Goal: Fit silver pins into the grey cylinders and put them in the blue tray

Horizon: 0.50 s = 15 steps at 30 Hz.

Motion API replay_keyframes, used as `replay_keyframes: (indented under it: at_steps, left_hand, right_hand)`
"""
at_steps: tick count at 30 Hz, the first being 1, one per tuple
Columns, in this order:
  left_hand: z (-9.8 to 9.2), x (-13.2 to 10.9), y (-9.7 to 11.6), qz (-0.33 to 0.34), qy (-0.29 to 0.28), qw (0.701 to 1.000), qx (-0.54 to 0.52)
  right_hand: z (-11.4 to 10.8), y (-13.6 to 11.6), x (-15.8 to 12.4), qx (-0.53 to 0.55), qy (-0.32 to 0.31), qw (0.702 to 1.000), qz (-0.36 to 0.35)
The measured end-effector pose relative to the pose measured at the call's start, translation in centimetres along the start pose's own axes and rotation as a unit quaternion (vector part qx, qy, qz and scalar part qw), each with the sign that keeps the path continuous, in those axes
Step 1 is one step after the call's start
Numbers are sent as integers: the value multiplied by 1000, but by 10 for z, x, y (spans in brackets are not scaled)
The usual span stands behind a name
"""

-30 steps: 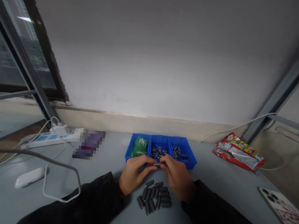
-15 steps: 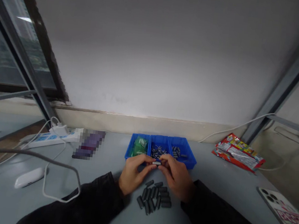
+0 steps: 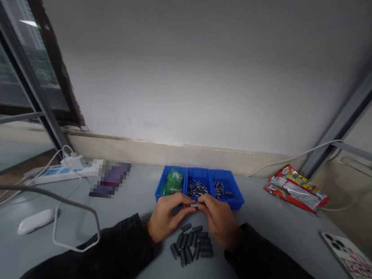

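Note:
My left hand and my right hand meet at the fingertips just in front of three joined blue bins. Together they pinch a small grey cylinder between thumbs and forefingers. Below my hands lies a pile of several dark grey cylindrical pieces on the grey table. The left bin holds green parts, the middle bin small metal pins, and the right bin a few dark cylinders. Black sleeves cover both forearms.
A white power strip with plugged cables sits at the left, with a white oval device and a looping grey cable nearer me. A red snack packet lies at the right, and a phone near the right edge.
Both hands have stayed in place over the pile, with only slight shifts of the fingers around the small cylinder.

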State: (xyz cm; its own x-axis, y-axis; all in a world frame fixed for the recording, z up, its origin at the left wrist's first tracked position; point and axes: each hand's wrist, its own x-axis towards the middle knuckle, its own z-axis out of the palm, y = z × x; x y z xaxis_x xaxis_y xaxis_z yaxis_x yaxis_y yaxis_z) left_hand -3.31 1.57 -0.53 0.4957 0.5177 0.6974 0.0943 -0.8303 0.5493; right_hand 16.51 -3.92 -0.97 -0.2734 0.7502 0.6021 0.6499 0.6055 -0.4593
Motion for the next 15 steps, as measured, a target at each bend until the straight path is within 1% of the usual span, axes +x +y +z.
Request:
replay_keyframes:
  at_steps: [4, 7, 12, 15]
  left_hand:
    - [0, -1, 0, 9, -5, 1000, -12]
    - [0, 0, -1, 8, -7, 1000, -17]
    - [0, 1, -2, -27, 3, 1000, -4]
    - [0, 1, -1, -37, 13, 999, 2]
  right_hand:
    - [-1, -5, 0, 10, -9, 1000, 21]
    - [1, -5, -1, -2, 0, 999, 35]
    - [3, -1, -1, 22, 21, 999, 37]
    - [3, 1, -1, 10, 25, 999, 20]
